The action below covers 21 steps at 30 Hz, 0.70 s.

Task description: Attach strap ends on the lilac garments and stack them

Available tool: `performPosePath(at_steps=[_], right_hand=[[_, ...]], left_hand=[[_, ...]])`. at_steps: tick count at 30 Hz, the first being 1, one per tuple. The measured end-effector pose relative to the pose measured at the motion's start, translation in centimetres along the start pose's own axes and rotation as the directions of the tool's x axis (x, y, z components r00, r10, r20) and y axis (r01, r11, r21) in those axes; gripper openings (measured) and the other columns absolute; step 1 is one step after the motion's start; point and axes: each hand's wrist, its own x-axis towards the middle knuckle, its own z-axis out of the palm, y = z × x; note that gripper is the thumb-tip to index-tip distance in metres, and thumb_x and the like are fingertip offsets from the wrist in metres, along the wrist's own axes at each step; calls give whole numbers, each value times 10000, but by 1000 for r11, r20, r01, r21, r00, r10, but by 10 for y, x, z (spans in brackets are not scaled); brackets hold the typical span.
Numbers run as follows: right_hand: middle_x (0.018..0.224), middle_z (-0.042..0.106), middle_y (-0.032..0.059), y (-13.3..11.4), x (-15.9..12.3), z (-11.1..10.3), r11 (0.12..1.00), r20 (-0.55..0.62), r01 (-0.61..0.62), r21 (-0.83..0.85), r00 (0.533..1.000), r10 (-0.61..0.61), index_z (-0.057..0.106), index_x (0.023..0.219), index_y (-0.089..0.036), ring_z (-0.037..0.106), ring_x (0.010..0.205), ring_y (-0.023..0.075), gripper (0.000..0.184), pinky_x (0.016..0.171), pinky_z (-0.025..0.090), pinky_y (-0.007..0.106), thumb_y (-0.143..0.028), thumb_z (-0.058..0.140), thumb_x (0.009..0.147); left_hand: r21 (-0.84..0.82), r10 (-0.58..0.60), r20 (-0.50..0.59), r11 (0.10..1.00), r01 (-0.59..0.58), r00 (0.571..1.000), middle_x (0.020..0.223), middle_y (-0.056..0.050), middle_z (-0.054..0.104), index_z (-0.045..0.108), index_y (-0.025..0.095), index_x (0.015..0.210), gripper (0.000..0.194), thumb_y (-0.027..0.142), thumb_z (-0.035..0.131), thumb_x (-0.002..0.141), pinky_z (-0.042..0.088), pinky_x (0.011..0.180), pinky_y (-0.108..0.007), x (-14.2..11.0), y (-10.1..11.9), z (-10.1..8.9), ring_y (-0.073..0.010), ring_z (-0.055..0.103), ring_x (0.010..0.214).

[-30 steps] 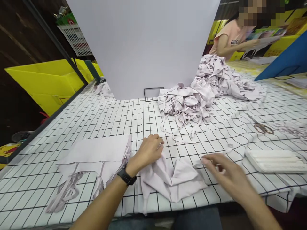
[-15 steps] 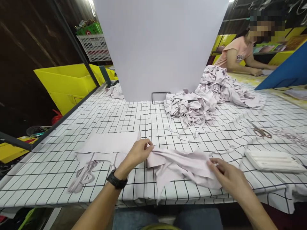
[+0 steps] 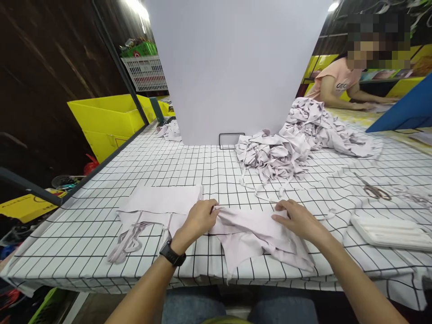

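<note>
My left hand [image 3: 201,218], with a dark watch at the wrist, pinches the upper left corner of a pale pink fabric garment [image 3: 251,238]. The garment lies partly folded and wrinkled near the table's front edge. At its upper right edge is my right hand [image 3: 299,219], thumb and fingers apart, the fingertips at or just over the cloth. Left of my left hand, a second pale pink garment [image 3: 165,198] is spread flat, its thin straps [image 3: 126,243] bunched toward the front.
A grid-patterned cloth [image 3: 151,164] covers the table. Behind stand a large pale board [image 3: 232,67] and a heap of pink garments [image 3: 273,155]. To the right lie scissors [image 3: 376,191] and a white tray [image 3: 391,231]. Another person [image 3: 340,83] works beyond, near a blue panel [image 3: 405,108].
My right hand has let go of the garment's right end and moved left and up along its top edge. The cloth lies flatter. My left hand keeps its pinch; the view has shifted slightly.
</note>
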Motion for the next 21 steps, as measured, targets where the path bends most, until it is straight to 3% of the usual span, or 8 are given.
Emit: performPosePath(at_steps=[4,7,10,12,15,17,19,21], right_hand=[[739,666,56,10,-4,-6,999,53,-19,34,998,18,652,806,-241,620,658,254,259,578,465,346,-494,599,785],[660,657,30,14,-11,-16,995,61,-17,102,998,11,687,823,-253,613,630,237,330,564,452,326,-560,566,845],[759,717,54,14,-15,-29,954,30,-53,294,999,46,732,883,-255,657,726,257,414,622,504,334,-650,616,837],[963,747,97,12,-17,-37,890,33,-61,453,998,51,743,867,-244,677,902,295,424,722,546,351,-658,699,788],[1191,694,125,7,-19,-48,772,19,-20,635,1000,10,726,734,-231,632,1071,334,418,794,559,375,-644,788,715],[1065,696,112,2,-21,-54,690,15,13,724,999,-35,722,697,-239,635,975,301,396,748,558,365,-625,809,705],[910,672,80,-4,-23,-59,596,27,31,802,996,-89,737,727,-260,624,871,260,334,708,549,343,-583,822,717],[877,662,64,-10,-25,-65,504,35,32,863,992,-122,739,744,-270,618,853,244,291,691,540,316,-542,838,720]], left_hand=[[-90,0,-16,996,-1,1000,742,-29,662,671,183,783,140,230,551,837,417,653,-283,2,3,-5,-187,586,719],[-299,-16,29,954,24,999,686,2,594,636,172,750,54,224,621,755,406,610,-260,2,3,-11,-153,538,663],[-416,30,70,910,2,997,648,54,505,678,155,1005,291,209,651,720,407,598,-248,3,1,-19,-128,494,617],[-379,81,120,925,-29,989,634,69,488,664,151,1187,461,199,651,728,428,615,-254,3,0,-24,-123,481,597],[-275,133,242,959,-63,961,696,7,617,752,150,1052,317,200,653,755,457,643,-271,2,4,-30,-147,551,653],[-269,199,315,956,-114,928,876,-56,733,783,165,965,230,186,652,777,482,692,-279,2,7,-34,-190,636,798],[-330,290,373,929,-166,881,1054,-72,764,790,190,1004,255,160,646,795,500,768,-288,0,11,-37,-217,666,944],[-415,357,410,892,-177,840,1096,-64,762,792,205,1014,266,143,654,795,497,826,-292,-2,13,-39,-214,662,990]])
